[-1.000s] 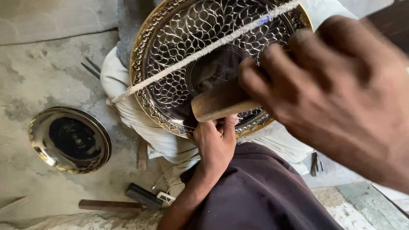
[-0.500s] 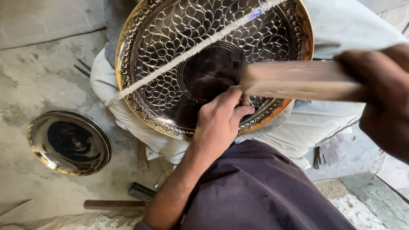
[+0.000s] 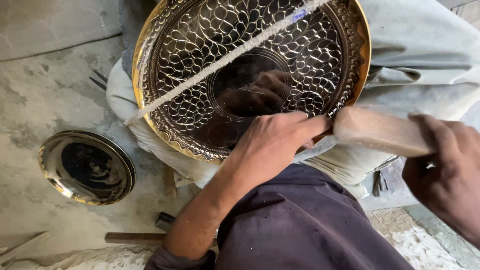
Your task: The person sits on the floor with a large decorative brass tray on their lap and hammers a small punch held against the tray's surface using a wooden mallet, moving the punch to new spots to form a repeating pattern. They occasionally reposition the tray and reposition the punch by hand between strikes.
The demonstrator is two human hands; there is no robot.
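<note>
A large round brass tray (image 3: pixel 165 35) with dense engraved leaf patterns rests on my lap over pale cloth. A white cord (image 3: pixel 225 57) runs slantwise across its face. My left hand (image 3: pixel 272 145) lies on the tray's lower right rim with its fingers closed. Whatever is under those fingers is hidden. My right hand (image 3: pixel 445 175) grips a wooden mallet (image 3: pixel 380 132) at the right. The mallet's head sits right at my left fingertips, by the rim.
A smaller shiny brass plate (image 3: pixel 85 167) lies on the rough concrete floor at the left. A hammer with a wooden handle (image 3: pixel 135 237) lies near the bottom edge. Thin metal tools (image 3: pixel 97 80) poke out beside the cloth at the upper left.
The mallet, raised close to the camera a second ago, has swung down to the tray's rim at my left fingertips. My left hand has stayed on the rim.
</note>
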